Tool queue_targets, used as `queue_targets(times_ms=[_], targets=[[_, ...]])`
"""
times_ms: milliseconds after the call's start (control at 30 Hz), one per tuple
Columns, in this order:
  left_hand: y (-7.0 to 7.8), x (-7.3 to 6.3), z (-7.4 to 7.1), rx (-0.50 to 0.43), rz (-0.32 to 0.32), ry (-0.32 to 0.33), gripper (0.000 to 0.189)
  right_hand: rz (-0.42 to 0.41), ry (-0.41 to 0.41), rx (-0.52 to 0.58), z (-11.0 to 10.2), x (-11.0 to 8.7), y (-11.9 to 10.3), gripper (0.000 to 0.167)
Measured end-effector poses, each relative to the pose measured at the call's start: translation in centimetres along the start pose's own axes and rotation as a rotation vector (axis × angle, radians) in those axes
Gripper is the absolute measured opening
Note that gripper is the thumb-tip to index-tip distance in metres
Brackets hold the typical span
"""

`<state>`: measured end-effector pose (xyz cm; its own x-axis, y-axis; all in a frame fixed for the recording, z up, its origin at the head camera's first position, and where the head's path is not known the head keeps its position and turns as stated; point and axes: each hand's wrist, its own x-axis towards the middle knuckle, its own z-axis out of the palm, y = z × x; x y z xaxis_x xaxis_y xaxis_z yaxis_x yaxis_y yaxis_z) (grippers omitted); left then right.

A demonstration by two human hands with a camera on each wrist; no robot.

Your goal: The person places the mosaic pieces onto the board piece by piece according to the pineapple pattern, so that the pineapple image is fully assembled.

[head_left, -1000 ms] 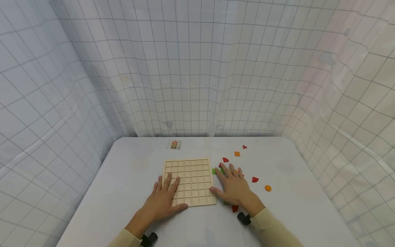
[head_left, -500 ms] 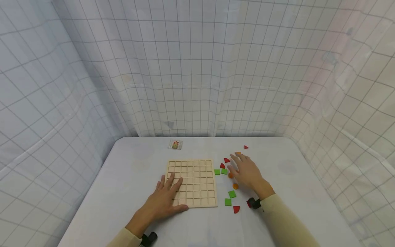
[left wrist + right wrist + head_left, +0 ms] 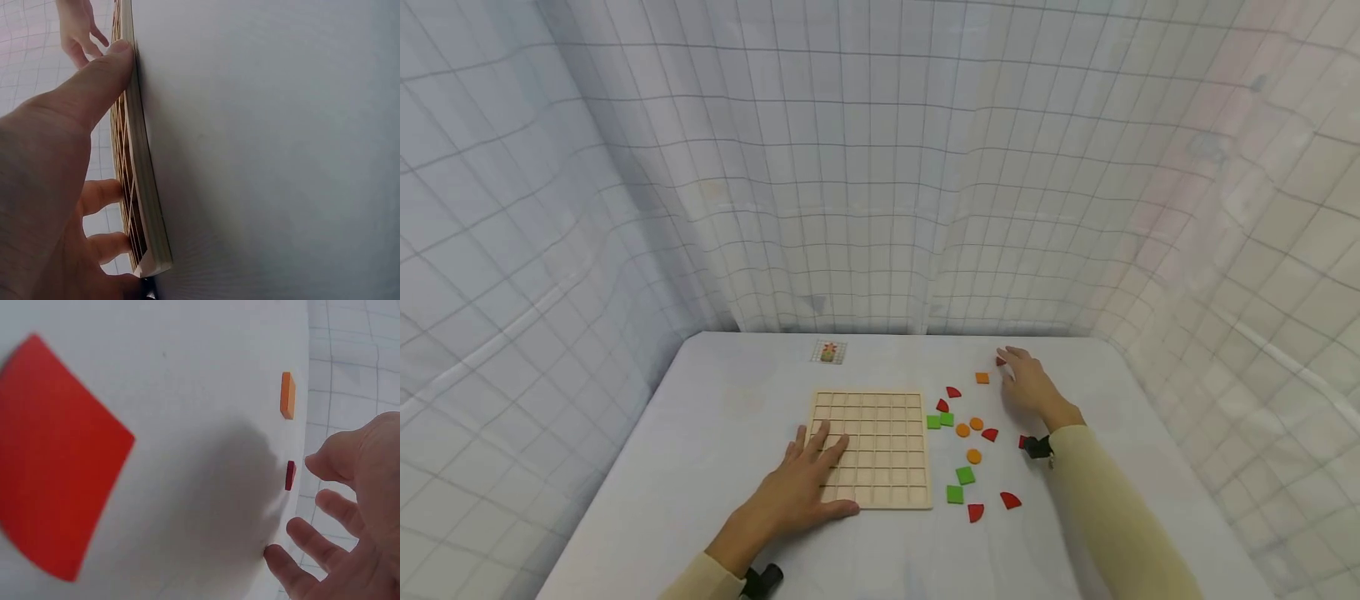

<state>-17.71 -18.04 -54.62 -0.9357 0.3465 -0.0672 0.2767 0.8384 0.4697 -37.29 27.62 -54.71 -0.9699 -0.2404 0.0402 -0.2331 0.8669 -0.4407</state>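
Note:
My left hand (image 3: 797, 487) rests on the lower left of a pale wooden grid board (image 3: 887, 450). In the left wrist view its thumb (image 3: 103, 78) lies over the board's front edge (image 3: 147, 187), with the fingertips on the grid. Far off at the right, my right hand (image 3: 1033, 390) reaches over a small red piece (image 3: 1000, 362), partly covered by the fingers. The right wrist view shows that red piece (image 3: 290, 475) near the thumb tip, with the fingers spread and nothing gripped. A red quarter-round piece (image 3: 56, 462) lies close to that camera.
Right of the board lie loose green squares (image 3: 955, 494), orange discs (image 3: 973, 456), red quarter-rounds (image 3: 1011, 500) and an orange square (image 3: 982, 377). A small picture card (image 3: 829, 352) lies behind the board. White gridded curtains (image 3: 850, 208) surround the white table (image 3: 737, 400).
My right hand has moved from the pieces beside the board to the far right, uncovering several of them. The left hand stays on the board, which appears slightly farther right in view.

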Motion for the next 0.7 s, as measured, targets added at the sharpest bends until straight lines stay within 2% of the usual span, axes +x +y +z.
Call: queue_targets(times_ms=[67, 133, 300, 400, 567, 700], targets=[[0.1, 0.0, -0.1, -0.001, 0.002, -0.004, 0.115, -0.018, 0.003, 0.005, 0.3, 0.9, 1.4, 0.061], [0.2, 0.1, -0.1, -0.003, 0.002, -0.003, 0.116, -0.029, -0.016, -0.021, 0.3, 1.4, 1.7, 0.059], [0.5, 0.5, 0.0, 0.014, 0.006, 0.005, 0.116, 0.008, -0.063, -0.065, -0.5, 1.3, -0.5, 0.051], [0.6, 0.9, 0.2, 0.028, 0.012, 0.008, 0.115, 0.007, -0.021, -0.072, -0.1, 1.2, -0.9, 0.044], [1.1, 1.5, 0.4, 0.021, 0.019, 0.007, 0.115, -0.037, 0.115, -0.071, 0.6, 1.2, -0.6, 0.029], [1.3, 1.7, 0.6, 0.021, 0.018, -0.001, 0.115, -0.013, 0.136, -0.004, 0.8, 1.2, -0.2, 0.024]])
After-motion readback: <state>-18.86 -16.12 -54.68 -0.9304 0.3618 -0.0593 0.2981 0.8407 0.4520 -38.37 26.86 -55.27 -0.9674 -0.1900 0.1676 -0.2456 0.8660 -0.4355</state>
